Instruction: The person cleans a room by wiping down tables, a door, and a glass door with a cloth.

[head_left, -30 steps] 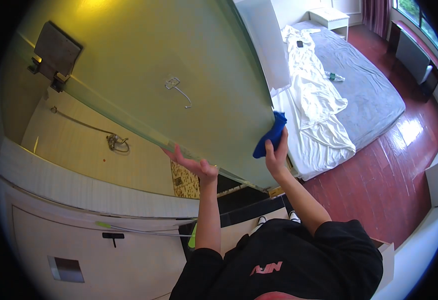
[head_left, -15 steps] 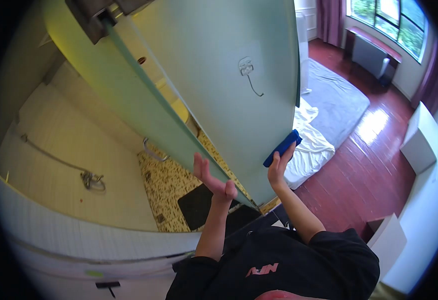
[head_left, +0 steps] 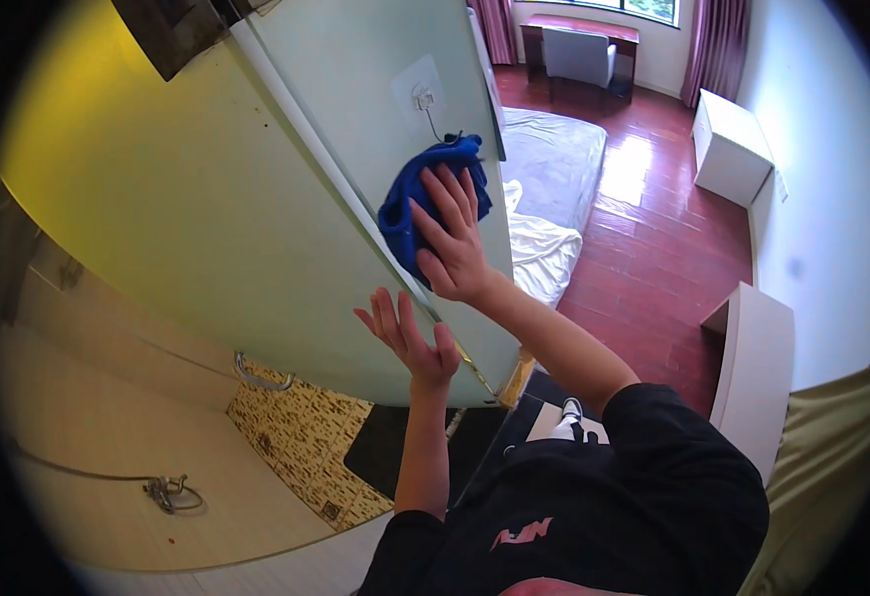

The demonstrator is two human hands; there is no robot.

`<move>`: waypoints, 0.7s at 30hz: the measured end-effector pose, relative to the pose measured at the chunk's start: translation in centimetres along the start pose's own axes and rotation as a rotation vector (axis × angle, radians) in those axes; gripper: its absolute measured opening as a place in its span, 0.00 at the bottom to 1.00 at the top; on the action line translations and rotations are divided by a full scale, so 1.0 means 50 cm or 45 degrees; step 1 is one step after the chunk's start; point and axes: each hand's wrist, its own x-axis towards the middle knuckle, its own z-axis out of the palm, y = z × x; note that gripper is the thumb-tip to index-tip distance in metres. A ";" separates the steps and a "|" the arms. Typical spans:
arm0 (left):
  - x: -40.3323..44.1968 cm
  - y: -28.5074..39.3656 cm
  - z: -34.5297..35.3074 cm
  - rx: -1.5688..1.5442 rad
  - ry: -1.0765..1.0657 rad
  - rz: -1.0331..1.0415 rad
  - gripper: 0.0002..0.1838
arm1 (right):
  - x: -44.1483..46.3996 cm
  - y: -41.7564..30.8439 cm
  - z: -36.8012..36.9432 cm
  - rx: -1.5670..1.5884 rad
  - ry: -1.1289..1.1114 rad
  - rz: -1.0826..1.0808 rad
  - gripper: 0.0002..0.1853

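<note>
My right hand [head_left: 453,238] lies with fingers spread over a blue cloth [head_left: 410,204], pressing it against a frosted glass panel [head_left: 340,89]. The cloth is bunched and touches the glass just below a clear stick-on hook [head_left: 425,97]. My left hand [head_left: 410,338] is raised lower down, in front of the frosted glass door [head_left: 226,189]. Its fingers are apart and it holds nothing; I cannot tell whether it touches the glass. A metal handle [head_left: 261,373] is on the door's lower left.
A shower hose and tap [head_left: 168,492] are at lower left, above a patterned floor [head_left: 291,437] with a black mat [head_left: 380,457]. To the right are a mattress [head_left: 554,154], a red wooden floor [head_left: 624,248], white cabinets [head_left: 733,139] and a chair [head_left: 576,58].
My right hand has moved up and left, and the cloth, folded before, is now spread on the glass. The view has turned. The gap beside the door looks narrower. My left hand stays raised.
</note>
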 end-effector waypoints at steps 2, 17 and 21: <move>0.000 -0.006 0.009 0.021 0.047 0.035 0.32 | -0.060 -0.004 0.014 -0.033 0.118 0.129 0.30; -0.029 -0.020 0.051 0.143 0.143 -0.058 0.35 | -0.005 -0.007 0.014 0.040 0.036 0.007 0.32; -0.041 -0.033 0.070 0.133 0.204 -0.090 0.36 | -0.104 0.034 0.024 0.062 0.025 0.045 0.28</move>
